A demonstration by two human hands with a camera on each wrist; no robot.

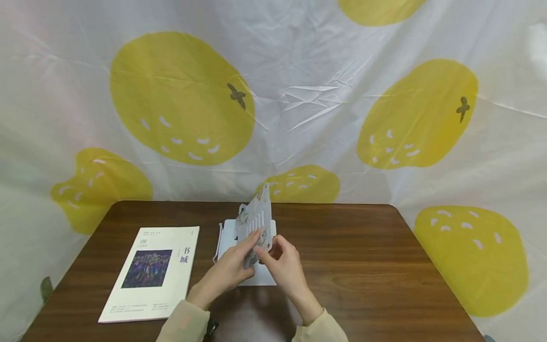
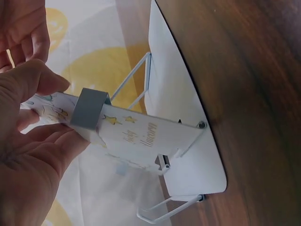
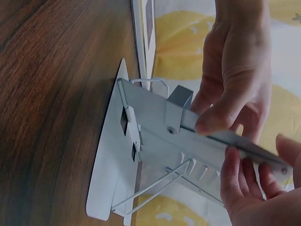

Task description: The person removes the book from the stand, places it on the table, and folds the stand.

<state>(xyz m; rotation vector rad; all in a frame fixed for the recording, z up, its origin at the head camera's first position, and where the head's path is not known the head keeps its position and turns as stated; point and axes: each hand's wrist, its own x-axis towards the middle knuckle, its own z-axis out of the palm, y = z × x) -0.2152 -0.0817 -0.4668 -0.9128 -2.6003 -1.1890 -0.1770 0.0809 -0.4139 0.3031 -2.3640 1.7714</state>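
Observation:
A white metal book stand (image 1: 227, 230) has its base flat on the table and its printed panel (image 1: 264, 213) tilted up. Gold stars and "Unicorn" lettering show on the panel (image 2: 136, 132) in the left wrist view. My left hand (image 1: 231, 270) grips the panel, thumb on one face and fingers on the other, near a grey metal clip (image 2: 89, 108). At the panel's near edge, my right hand (image 1: 285, 266) pinches it, fingers behind (image 3: 244, 183). A wire support (image 3: 155, 188) joins base and panel behind.
A white magazine (image 1: 179, 285) with a dark picture lies left of the stand on the brown wooden table (image 1: 363, 266). Behind the table hangs a white curtain (image 1: 299, 114) printed with yellow fruit.

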